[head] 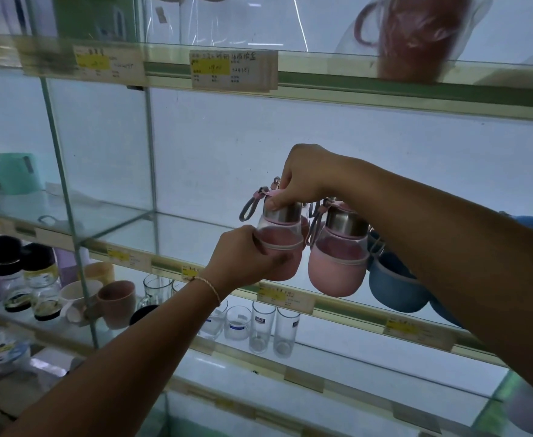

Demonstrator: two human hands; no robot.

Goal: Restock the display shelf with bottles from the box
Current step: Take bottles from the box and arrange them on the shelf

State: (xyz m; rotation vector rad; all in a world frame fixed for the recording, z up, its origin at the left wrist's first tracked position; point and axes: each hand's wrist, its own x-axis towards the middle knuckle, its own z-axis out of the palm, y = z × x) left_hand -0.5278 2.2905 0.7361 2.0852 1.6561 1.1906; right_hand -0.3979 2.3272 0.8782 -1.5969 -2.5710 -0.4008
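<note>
Your left hand curls its fingers round the sleeve of the pink bottle while your right hand pinches its steel cap, probably to keep it upright as it settles just left of the second pink bottle on the display shelf.

The left hand covers the lower left side of the small pink silicone-sleeved glass bottle with a steel cap, and fingers of the right hand hide the cap's top. The round blue sleeved bottles sit largely behind the right forearm (how many cannot be told). Writing on the pale paper price labels is too blurred to read. The reddish handled item in a clear plastic bag is smeared and cut by the top edge.
</note>
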